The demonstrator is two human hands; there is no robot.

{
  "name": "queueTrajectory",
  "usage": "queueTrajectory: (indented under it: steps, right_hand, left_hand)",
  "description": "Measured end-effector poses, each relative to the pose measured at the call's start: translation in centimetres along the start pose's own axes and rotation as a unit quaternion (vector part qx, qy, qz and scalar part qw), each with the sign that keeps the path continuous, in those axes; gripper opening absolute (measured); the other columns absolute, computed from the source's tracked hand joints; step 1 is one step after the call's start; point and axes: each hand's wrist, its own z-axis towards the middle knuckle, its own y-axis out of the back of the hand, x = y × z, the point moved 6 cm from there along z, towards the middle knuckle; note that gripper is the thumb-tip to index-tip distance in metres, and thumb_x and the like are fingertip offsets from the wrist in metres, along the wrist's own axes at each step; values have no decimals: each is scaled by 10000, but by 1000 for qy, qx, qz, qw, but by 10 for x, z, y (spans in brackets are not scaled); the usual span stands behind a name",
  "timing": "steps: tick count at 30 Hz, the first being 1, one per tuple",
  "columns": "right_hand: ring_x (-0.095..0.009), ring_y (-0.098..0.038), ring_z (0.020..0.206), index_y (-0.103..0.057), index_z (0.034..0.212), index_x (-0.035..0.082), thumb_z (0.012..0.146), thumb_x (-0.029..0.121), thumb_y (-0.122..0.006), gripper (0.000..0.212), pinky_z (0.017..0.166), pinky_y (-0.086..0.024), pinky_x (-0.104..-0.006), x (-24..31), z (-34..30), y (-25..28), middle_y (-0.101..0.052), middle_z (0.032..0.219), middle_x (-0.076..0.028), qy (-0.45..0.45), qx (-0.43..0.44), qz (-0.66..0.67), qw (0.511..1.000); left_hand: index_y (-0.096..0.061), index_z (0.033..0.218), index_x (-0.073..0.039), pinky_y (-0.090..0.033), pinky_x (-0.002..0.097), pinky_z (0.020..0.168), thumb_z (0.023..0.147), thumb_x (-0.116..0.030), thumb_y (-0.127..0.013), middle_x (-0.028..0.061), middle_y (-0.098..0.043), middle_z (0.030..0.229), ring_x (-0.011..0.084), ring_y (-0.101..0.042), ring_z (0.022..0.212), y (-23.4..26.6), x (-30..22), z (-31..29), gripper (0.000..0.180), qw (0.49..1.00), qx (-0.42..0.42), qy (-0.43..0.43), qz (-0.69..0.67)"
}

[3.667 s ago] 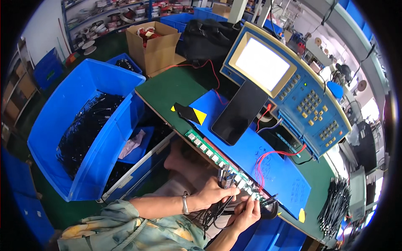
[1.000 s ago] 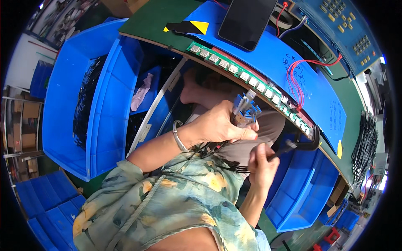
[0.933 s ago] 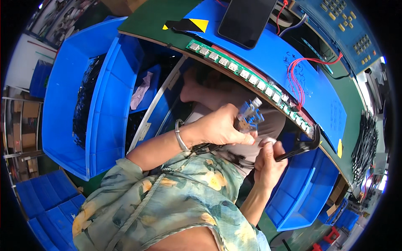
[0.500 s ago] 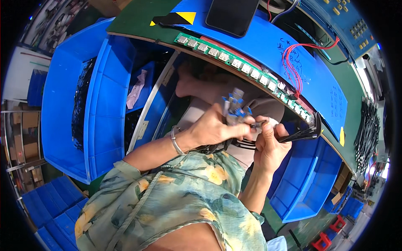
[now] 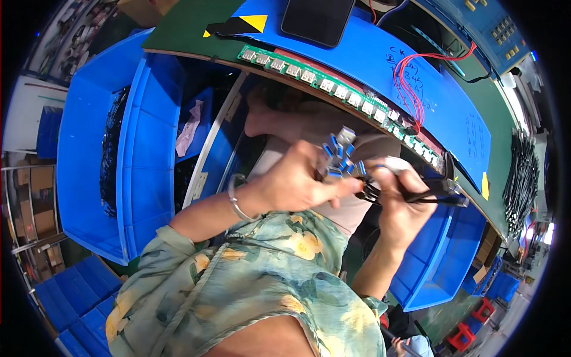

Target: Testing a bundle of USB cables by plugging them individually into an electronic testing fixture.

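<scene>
In front of my lap, my left hand (image 5: 294,181) is closed around a bunch of cables whose silver and blue USB-type plugs (image 5: 340,156) stick up above the fingers. Close beside it on the right, my right hand (image 5: 403,208) pinches black cables (image 5: 437,191), whose dark ends point out to the right below the bench edge. Between the two hands hang black cable loops (image 5: 370,191). Blur hides the right fingertips in part. A green circuit board strip with a row of metal sockets (image 5: 326,84) lies along the bench edge, beyond both hands.
A blue bin (image 5: 89,160) with black cables stands at the left, and another blue bin (image 5: 437,256) at the lower right. On the bench lie a blue sheet (image 5: 363,59), a black phone (image 5: 317,21), red wires (image 5: 410,89) and a pile of black cables (image 5: 520,184).
My right hand has moved right and a little down, away from the left. The black cables in it have swung, their ends now pointing right. My left hand still grips the bunch.
</scene>
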Motion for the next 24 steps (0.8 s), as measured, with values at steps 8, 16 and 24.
queueTrajectory:
  steps: [8, 16, 24]
  right_hand:
    - [-16, -327, 411, -610, 697, -17, 799, 124, -554, 183, 394, -213, -191, -30, -42, 24, -475, 512, 39, -219, -5, -47, 975]
    - [-18, -255, 324, -527, 958, -57, 873, 168, -467, 247, 295, -160, -178, -67, -83, 4, -376, 465, 38, -305, -74, 198, 929]
    - [-16, -248, 353, -557, 685, -6, 847, 206, -527, 269, 335, -142, -200, -64, -86, 10, -377, 447, 46, -342, -84, 191, 916]
  left_hand:
    - [-581, 782, 24, -448, 227, 464, 782, -106, -584, 104, -612, 708, 149, -596, 533, 8, -1, 8, 129, 977, -100, -6, -189]
    - [-537, 850, 56, -500, 234, 537, 803, -30, -543, 122, -608, 770, 171, -624, 631, -15, -20, -10, 99, 973, -9, -37, -228]
    - [-504, 952, 51, -467, 270, 682, 866, -92, -440, 189, -558, 1004, 240, -608, 831, -21, -7, -30, 179, 968, 123, 28, -218]
